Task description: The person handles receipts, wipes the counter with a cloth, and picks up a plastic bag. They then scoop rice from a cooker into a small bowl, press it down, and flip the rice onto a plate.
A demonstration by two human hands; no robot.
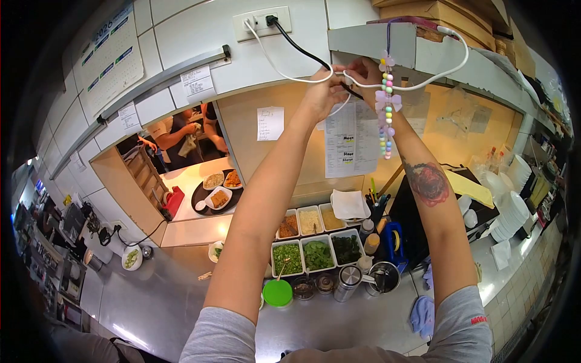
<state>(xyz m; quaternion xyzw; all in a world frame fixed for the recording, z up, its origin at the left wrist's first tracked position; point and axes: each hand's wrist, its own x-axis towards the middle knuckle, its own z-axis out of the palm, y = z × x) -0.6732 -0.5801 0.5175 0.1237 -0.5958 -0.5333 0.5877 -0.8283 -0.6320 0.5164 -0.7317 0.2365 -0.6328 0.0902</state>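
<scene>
Both my arms reach up to the wall. My left hand (324, 94) is closed around a white cable (281, 72), which runs from the wall outlet (262, 24). Right beside it, the bent fingers of my right hand (364, 71) pinch a looped part of the same cable, partly hidden behind the bead strap. A black cable (305, 53) from the outlet passes behind my left hand. From the shelf edge hangs a pastel bead strap (388, 103) in front of my right wrist. The white cable's other plug (446, 30) lies by a purple-edged item on the shelf (375, 43).
Below, trays of chopped greens (318, 255) stand on the steel counter (163, 296) near a green lid (278, 293) and a steel thermos (348, 281). Stacked white bowls (511, 212) are at right. Through the pass window, people stand near a round tray (203, 195) of dishes.
</scene>
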